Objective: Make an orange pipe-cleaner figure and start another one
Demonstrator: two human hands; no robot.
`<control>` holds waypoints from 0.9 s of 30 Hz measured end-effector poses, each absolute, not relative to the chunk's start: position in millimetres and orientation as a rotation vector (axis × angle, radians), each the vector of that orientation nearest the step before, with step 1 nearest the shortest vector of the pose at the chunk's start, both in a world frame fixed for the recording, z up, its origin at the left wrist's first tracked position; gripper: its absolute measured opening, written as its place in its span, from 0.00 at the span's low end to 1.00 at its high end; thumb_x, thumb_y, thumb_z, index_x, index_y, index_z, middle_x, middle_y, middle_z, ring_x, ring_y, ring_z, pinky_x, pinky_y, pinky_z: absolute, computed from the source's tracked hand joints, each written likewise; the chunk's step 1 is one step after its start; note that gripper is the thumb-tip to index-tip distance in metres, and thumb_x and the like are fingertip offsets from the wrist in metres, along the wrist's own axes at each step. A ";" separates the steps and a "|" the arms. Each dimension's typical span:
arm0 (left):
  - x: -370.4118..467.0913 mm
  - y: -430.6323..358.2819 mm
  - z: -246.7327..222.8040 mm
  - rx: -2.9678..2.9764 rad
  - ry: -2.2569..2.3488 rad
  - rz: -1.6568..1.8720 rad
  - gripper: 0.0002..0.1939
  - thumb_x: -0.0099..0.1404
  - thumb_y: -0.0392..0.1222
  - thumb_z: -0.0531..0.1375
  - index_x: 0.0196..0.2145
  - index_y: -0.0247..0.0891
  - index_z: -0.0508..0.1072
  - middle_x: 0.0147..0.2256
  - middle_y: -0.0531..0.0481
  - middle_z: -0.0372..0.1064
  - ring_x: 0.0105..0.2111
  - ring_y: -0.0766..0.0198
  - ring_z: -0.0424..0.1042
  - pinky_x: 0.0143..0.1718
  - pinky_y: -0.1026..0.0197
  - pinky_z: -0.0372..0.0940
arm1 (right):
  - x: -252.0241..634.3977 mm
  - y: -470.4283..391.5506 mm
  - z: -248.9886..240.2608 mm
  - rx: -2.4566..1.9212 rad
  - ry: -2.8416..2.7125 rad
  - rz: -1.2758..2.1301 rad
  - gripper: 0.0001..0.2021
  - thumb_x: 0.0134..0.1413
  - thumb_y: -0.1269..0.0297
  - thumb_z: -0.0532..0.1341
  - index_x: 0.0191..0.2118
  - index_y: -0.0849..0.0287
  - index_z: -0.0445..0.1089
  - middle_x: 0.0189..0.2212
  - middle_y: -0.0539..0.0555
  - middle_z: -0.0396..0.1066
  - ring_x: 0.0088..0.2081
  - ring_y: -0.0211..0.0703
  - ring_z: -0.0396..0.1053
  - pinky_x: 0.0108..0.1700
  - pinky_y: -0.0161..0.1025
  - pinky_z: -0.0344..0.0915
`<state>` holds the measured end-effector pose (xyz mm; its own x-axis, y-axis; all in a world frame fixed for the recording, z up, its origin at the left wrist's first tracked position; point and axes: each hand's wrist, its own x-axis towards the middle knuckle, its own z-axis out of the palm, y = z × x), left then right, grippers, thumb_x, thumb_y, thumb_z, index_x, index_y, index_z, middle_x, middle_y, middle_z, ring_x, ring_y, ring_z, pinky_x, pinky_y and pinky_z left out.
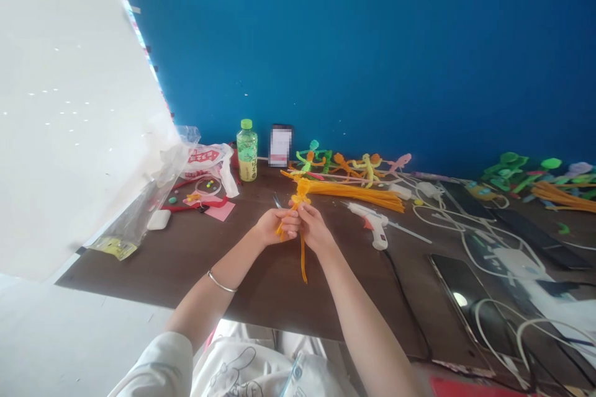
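Both hands meet over the middle of the dark table, around an orange pipe-cleaner figure (302, 192). My left hand (279, 226) is closed on its lower left part, where short orange ends poke out below the fingers. My right hand (315, 226) pinches the figure from the right side, and one long orange strand (303, 260) hangs down beneath it. The figure's looped top stands above the fingertips. Behind and to the right lies a bundle of orange pipe cleaners (358, 193). A pointed metal tool (276, 200) shows partly behind my left hand.
A white glue gun (375, 223) lies right of my hands. Behind are a green-capped bottle (247, 152), a propped phone (280, 146) and several colourful figures (370, 167). Plastic bags (209, 158) sit at left; a tablet (470, 298) and white cables (465, 229) at right.
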<state>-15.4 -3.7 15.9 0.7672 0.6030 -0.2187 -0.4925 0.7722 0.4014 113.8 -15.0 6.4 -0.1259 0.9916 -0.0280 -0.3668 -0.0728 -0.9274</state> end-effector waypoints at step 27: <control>4.3 -5.4 -1.0 1.165 0.967 1.239 0.12 0.58 0.45 0.55 0.21 0.36 0.65 0.18 0.54 0.56 0.21 0.69 0.57 0.27 0.66 0.54 | 105.2 -8.7 -1.8 -1.071 -0.858 1.125 0.15 0.35 0.53 0.65 0.29 0.59 0.72 0.25 0.51 0.68 0.23 0.34 0.61 0.22 0.34 0.54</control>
